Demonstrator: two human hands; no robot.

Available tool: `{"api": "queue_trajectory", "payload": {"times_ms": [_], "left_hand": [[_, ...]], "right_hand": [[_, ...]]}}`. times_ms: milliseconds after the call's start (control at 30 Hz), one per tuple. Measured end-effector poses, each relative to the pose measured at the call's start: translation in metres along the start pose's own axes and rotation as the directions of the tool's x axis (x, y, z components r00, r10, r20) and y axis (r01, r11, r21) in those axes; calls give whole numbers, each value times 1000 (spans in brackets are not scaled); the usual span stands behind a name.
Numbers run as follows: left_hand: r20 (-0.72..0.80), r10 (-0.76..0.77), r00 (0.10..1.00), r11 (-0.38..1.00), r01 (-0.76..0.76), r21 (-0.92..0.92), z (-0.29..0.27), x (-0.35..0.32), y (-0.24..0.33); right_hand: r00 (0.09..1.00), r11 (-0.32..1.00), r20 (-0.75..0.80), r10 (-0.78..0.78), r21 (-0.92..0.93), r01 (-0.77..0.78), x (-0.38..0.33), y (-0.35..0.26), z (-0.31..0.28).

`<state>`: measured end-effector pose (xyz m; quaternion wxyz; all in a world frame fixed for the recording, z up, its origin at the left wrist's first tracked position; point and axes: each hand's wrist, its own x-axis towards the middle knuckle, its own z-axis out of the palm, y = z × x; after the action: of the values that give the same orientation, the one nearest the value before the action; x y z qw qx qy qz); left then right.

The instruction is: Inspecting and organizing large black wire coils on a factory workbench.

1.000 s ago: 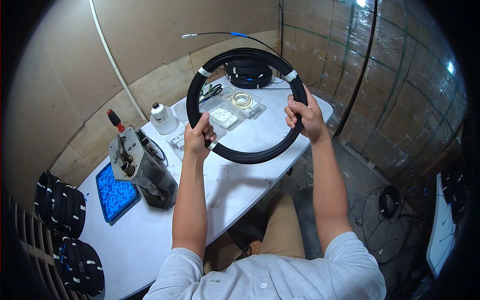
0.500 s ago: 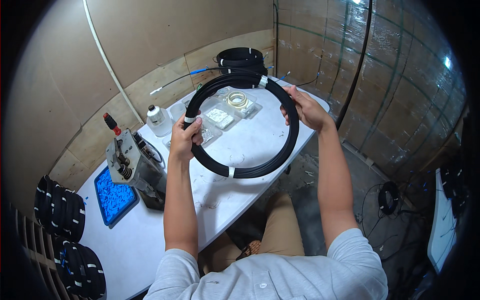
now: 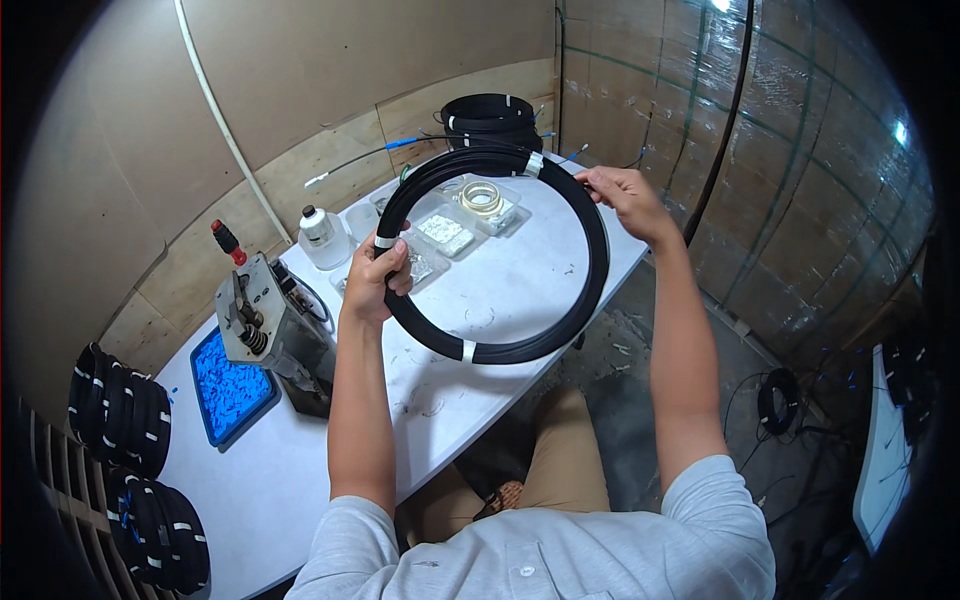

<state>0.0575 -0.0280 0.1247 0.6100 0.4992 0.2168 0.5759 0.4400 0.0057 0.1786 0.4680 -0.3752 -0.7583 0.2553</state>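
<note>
A large coil of black cable [image 3: 595, 260], bound with white tape at several places, is held up over the table. My left hand [image 3: 378, 278] is wrapped round its left side, just below a tape band. At the upper right, my right hand [image 3: 628, 203] is closed in a pinch with its fingertips at the coil's outer edge. What lies between those fingertips is too small to make out. A loose cable end with a blue sleeve [image 3: 402, 143] and a white tip sticks out leftward above the coil.
On the white table [image 3: 440, 395] stand a metal hand-lever machine [image 3: 290, 320], a blue tray of small blue pieces [image 3: 225, 385], a bottle [image 3: 318, 228] and clear boxes of white parts [image 3: 445, 232]. More black coils [image 3: 490, 115] sit at the back; others [image 3: 120, 410] are stacked at left.
My right hand has let go of its grip round the coil's ring and shifted outward to a fingertip pinch at the outer edge. My left hand keeps its hold.
</note>
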Motion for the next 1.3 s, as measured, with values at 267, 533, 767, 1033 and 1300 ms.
{"api": "queue_trajectory", "payload": {"times_ms": [267, 533, 767, 1033, 1300], "left_hand": [[-27, 12, 1000, 996, -15, -90, 6, -7, -9], [-255, 105, 961, 977, -148, -154, 18, -9, -17], [-287, 168, 943, 978, -196, -72, 37, -12, -23], [-319, 156, 935, 882, 14, 471, 15, -14, -35], [-483, -22, 875, 664, 374, 648, -28, -19, -100]], "right_hand": [[992, 997, -114, -63, 34, 67, 4, -19, 11], [994, 740, -3, 110, 668, -80, -28, -18, 40], [865, 822, -399, 305, 569, -27, -45, -7, 89], [825, 732, -137, 549, 555, -395, -56, 8, 82], [736, 739, -86, 672, 139, -659, -58, 91, 107]]}}
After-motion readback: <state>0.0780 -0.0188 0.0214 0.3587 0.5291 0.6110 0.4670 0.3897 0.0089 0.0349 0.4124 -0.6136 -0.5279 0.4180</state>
